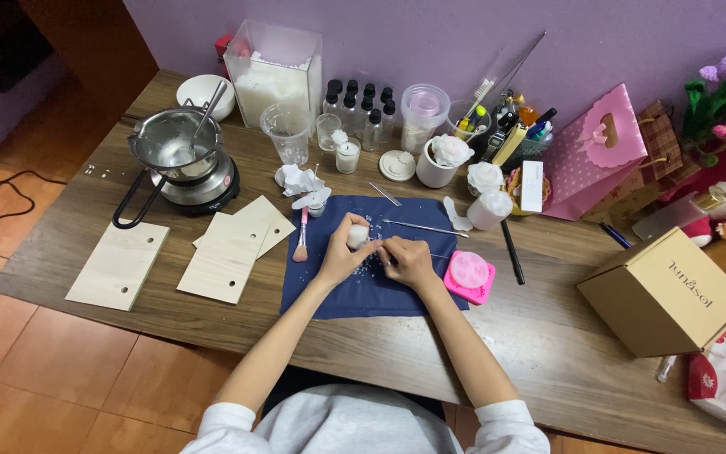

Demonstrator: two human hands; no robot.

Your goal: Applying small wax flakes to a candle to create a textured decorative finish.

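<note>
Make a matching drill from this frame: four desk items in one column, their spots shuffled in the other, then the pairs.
1. pink square silicone mould
2. pink-handled makeup brush
3. steel melting pot
4. tan cardboard box

A. far left, on a small black hotplate
B. right end of the desk
C. left edge of the dark blue cloth
D. just right of the right hand

Pairs: 1-D, 2-C, 3-A, 4-B

Counter (497,353): wood grain, matt brown. Cloth mat (363,290): dark blue, matt, soft weave. Melting pot (170,147): polished metal, glossy. Boards (119,265), near left: pale unfinished wood, smooth. Mould (470,276): pink, rubbery, matt. Box (665,294), right: tan cardboard, matt. Cup (287,133): clear plastic.
</note>
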